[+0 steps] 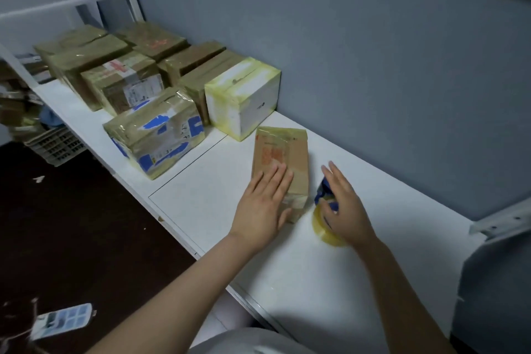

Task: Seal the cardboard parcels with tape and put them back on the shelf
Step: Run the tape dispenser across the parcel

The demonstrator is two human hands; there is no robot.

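Observation:
A small brown cardboard parcel (283, 152) with faded orange print lies flat on the white shelf (201, 204). My left hand (263, 204) rests palm-down on its near end, fingers spread, thumb against the near edge. Just right of the parcel my right hand (343, 204) grips a blue tape dispenser (323, 191) carrying a roll of clear yellowish tape (326, 228) that touches the shelf surface. Further left along the shelf stand several taped parcels: a white box (244, 95), a blue-printed one (158, 135) and a labelled one (126, 80).
A grey wall (373, 52) runs behind the shelf. A white metal frame (71, 3) rises at the far left. On the dark floor sit a plastic crate (56, 146) and a phone-like object (61, 319). A grey bracket (502, 218) juts out at the right.

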